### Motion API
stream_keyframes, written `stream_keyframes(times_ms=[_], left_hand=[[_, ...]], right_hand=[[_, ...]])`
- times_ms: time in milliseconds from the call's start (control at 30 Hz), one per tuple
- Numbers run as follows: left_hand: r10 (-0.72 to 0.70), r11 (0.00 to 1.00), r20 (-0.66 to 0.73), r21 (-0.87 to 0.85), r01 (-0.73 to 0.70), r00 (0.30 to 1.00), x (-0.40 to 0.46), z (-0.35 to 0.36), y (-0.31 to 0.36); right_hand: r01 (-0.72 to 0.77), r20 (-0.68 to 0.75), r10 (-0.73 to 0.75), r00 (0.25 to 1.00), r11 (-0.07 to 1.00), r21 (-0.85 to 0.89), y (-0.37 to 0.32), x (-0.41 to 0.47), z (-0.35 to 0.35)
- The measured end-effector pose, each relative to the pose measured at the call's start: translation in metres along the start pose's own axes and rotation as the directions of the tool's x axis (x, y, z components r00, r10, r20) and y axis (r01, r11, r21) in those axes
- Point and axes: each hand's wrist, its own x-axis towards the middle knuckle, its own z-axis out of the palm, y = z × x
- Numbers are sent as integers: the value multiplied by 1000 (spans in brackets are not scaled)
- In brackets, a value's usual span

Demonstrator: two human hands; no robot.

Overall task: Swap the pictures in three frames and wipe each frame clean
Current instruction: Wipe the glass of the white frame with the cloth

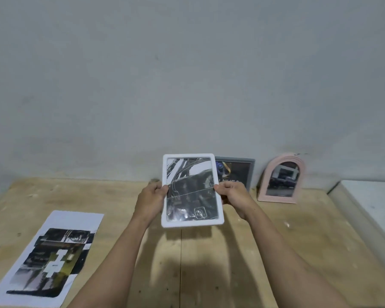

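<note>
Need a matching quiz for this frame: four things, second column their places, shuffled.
Things:
1. white frame
2. grey frame
3. pink frame
4. loose print

Places:
A. flat on the table, at left
B. leaning on the wall, far right
C. held up off the table by left hand and right hand
D. against the wall, partly behind the held frame

Pairs: 1-C, 2-D, 3-B, 4-A

Open tabletop lies beneath and between my forearms. Obstacles: loose print lying flat at near left; grey frame and pink arched frame leaning on the wall behind; white ledge bounding the right side.
</note>
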Motion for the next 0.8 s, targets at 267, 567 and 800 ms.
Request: stream_keyframes(times_ms=[267,567,800], left_hand=[[-43,998,280,50,30,959,7,117,52],[-60,998,477,57,38,877,18,336,123],[-172,980,584,180,81,793,31,479,149]], right_hand=[[-13,-199,8,980,1000,-23,1,-23,-133],[-57,-384,79,920,996,68,37,-31,-333],[-108,-425,116,898,993,43,59,-9,-475]])
